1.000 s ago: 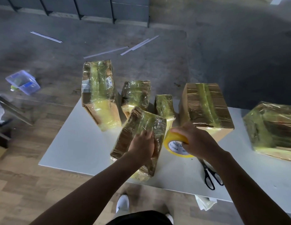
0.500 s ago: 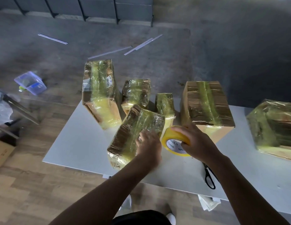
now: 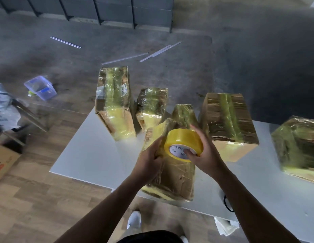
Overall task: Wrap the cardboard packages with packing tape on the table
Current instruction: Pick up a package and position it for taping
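Left hand (image 3: 149,158) grips package (image 3: 177,178), right hand (image 3: 205,155) holds tape roll (image 3: 184,137).

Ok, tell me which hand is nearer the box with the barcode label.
Left. The left hand grips the front package, just right of the barcode box; the right hand holds the tape roll farther right.

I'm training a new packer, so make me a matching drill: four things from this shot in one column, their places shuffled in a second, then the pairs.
1 tape roll
2 front package
3 scissors
4 tub

A on the floor
B in the right hand
C table's near edge
D gripped by the left hand

Pairs: 1-B, 2-D, 3-C, 4-A
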Tool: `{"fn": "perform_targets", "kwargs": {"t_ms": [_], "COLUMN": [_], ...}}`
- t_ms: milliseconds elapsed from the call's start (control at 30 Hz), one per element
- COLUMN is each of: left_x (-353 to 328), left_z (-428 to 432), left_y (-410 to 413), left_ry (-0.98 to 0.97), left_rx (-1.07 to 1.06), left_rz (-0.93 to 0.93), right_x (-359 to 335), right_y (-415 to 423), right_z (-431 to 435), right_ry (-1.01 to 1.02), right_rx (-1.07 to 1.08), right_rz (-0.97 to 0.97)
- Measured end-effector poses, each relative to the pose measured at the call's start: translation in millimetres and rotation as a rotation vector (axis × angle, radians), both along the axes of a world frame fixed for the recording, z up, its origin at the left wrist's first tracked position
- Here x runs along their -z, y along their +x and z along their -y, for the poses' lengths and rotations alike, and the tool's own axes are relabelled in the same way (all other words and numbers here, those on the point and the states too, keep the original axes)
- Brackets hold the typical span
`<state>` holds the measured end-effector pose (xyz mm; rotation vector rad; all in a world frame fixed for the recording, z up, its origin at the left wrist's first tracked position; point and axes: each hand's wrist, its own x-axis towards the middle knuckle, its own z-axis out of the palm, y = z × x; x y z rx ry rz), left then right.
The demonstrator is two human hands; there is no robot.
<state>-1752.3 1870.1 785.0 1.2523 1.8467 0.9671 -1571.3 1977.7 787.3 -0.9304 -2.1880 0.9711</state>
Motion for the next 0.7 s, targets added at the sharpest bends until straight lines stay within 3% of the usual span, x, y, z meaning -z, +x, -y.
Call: {"fn": "perform_targets", "kwargs": {"t_ms": [133,333,433,500,600,700], "left_x": [7.2,20.1,26.5,29.4,39.5,49.7], "left_z": [4.4,13.7,18.7,22.7,25.9,26.4], "left_y": [-16.3,-40.0,-49.2,-59.1,-73.9,-78.5], "left_ry": [-0.004,0.03,0.002,-0.029,-0.05,-0.024], "left_rx": [-0.029,-0.104,-0.085,-0.035,0.095,0.217], "left_rz": [0.069,0.277,0.252,0.067,-0.489,-0.717], "right_x": [-3.3,-22.3,-19.3,-16.0,-11.6,-4.6], "right_y": [-3.6,15.1,8.9,-2.3,-16.3,-20.7], "right_z": [-0.8,-10.0,-7.1,-3.1,-1.1,1.0], "right_ry": [0.083,0.466,0.519,0.557,0.457,0.324], "right_rx": [-0.052,-0.136,-0.116,-0.14,-0.143,-0.153], "right_rz": [0.093,0.561,0.598,0.582,0.516,0.421]}}
